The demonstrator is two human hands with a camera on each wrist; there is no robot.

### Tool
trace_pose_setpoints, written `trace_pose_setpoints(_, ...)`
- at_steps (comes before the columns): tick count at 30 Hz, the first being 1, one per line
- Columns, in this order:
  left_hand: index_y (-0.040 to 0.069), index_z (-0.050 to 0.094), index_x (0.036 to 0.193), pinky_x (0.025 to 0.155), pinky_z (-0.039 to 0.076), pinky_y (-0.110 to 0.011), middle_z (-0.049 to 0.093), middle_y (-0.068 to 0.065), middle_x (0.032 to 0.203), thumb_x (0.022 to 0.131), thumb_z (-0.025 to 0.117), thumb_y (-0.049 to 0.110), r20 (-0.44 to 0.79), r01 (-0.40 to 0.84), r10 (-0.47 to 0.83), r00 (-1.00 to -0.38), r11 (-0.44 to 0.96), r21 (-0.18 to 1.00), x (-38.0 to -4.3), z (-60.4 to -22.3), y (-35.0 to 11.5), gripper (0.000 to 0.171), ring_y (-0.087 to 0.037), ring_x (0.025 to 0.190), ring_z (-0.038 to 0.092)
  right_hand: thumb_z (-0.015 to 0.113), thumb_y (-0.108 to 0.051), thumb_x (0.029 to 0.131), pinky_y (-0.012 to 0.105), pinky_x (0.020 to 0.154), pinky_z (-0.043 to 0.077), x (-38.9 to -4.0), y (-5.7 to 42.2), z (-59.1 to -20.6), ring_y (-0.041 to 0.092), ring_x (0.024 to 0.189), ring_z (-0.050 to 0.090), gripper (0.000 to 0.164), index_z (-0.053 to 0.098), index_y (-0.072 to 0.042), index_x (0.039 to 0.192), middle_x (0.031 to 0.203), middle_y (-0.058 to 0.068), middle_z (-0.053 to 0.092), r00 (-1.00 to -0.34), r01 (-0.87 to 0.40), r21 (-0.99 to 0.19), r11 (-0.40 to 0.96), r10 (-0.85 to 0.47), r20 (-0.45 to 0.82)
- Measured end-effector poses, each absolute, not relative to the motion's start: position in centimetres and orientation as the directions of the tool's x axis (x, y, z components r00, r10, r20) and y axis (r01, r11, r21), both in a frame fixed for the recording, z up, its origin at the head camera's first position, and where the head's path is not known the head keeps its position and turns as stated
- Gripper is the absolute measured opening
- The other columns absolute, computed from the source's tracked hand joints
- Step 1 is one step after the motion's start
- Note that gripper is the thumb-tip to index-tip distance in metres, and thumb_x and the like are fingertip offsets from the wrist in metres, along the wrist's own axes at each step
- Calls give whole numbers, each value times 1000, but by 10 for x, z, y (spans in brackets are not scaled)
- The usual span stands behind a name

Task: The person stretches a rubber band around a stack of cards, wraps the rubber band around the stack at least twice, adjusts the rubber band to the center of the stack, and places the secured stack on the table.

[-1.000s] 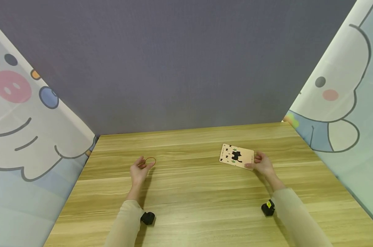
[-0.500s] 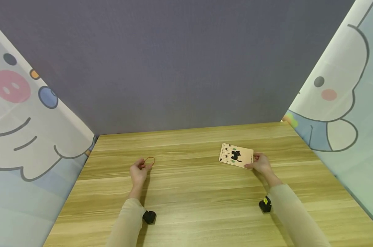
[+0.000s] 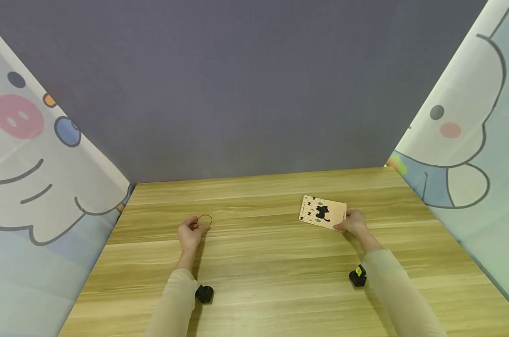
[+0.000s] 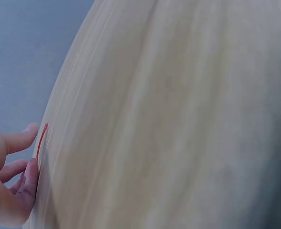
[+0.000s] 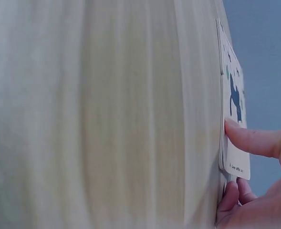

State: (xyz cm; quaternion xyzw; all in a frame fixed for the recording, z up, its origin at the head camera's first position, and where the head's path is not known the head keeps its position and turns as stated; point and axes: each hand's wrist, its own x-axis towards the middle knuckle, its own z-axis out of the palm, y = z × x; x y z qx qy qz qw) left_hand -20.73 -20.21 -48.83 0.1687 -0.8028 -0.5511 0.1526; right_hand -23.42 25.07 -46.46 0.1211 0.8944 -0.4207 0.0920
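Right sleeve [image 3: 402, 292] and its black wrist camera [image 3: 357, 277] have swung inward since a second ago, and the fingers of the right hand [image 3: 352, 222] have drawn in closer to the cat card [image 3: 323, 213]. Left wrist and hand have shifted only slightly, while the card and the thin red loop [image 3: 205, 215] lie almost where they were.

Both arms reach forward over the worktop [image 3: 254, 262], the hands well apart. The right hand is clamped on the card's right end, thumb over a near corner and the other fingers tucked at the edge. The left hand [image 3: 188, 238] is loosely curled at the loop, toward the left of the worktop, with thumb and fingertips spaced apart; whether they grip it I cannot tell.

From the right wrist, the card's side shows more than one thin layer, and the thumb lies flat on its printed face; the head view shows neither layers nor thickness. From the left wrist, the loop is a narrow sliver meeting the lower fingertip, whereas from the head it reads as a rounded arc.

Pale and rectangular with rounded corners, the card bears a black cat, smaller dark figures, green patches, fine lines at its left end and small print at the right.
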Motion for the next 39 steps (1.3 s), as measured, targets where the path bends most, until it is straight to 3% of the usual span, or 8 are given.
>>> trace_pose_setpoints(4,-13,55,109,59,38,-10,55,-27,104,74,70,1,67,-115,-458,-887,357,927,-208,-489,-203,41,-31,87,51,71,6,67,32,69,50,-236,248,-469,30,81,53,55,42,22,111,98,32,53,-958,286,-779,558,156,-240)
trace_pose_setpoints(8,-12,57,105,56,37,-9,57,-26,99,74,69,0,65,-148,-497,-865,377,914,-210,-489,-203,36,-28,83,51,69,11,66,24,62,50,-235,246,-469,29,80,54,62,31,23,113,100,35,49,-959,280,-818,503,174,-222)
trace_pose_setpoints(15,-11,65,86,49,36,-13,61,-20,73,70,71,-2,157,-145,-565,-810,454,879,-214,-491,-202,20,-11,58,48,67,12,68,45,88,41,-232,245,-468,46,104,43,73,18,22,121,116,41,36,-959,282,-837,469,168,-229)
trace_pose_setpoints(23,-10,65,72,47,40,-21,60,-17,64,71,69,-3,230,-143,-575,-786,530,836,-216,-491,-201,9,-20,54,52,63,14,71,46,91,38,-229,245,-463,48,110,38,79,8,19,127,122,42,30,-961,276,-863,422,153,-233)
trace_pose_setpoints(29,-12,64,73,50,49,-32,61,-23,68,75,63,-6,254,-131,-552,-794,564,815,-215,-489,-200,6,-31,58,58,61,14,72,47,94,36,-228,247,-460,48,113,35,80,5,17,129,126,42,27,-963,266,-885,383,137,-230)
trace_pose_setpoints(33,-11,64,76,55,50,-41,63,-24,73,79,60,-2,199,-196,-542,-816,584,788,-214,-488,-198,10,-34,65,60,61,13,74,46,95,34,-227,248,-460,47,115,33,80,4,16,130,128,40,25,-961,273,-894,354,132,-241)
trace_pose_setpoints(36,-7,65,79,58,49,-43,63,-21,77,81,58,3,126,-266,-556,-821,569,778,-213,-486,-197,12,-33,70,60,62,11,74,38,91,41,-227,249,-461,46,114,35,80,5,16,130,127,40,26,-963,267,-901,343,121,-239)
trace_pose_setpoints(39,-4,66,81,60,48,-44,64,-18,79,82,58,6,81,-294,-555,-828,553,780,-212,-483,-196,13,-32,73,60,60,12,76,27,78,49,-226,250,-461,40,106,45,78,5,17,131,126,40,28,-966,259,-918,302,92,-242)
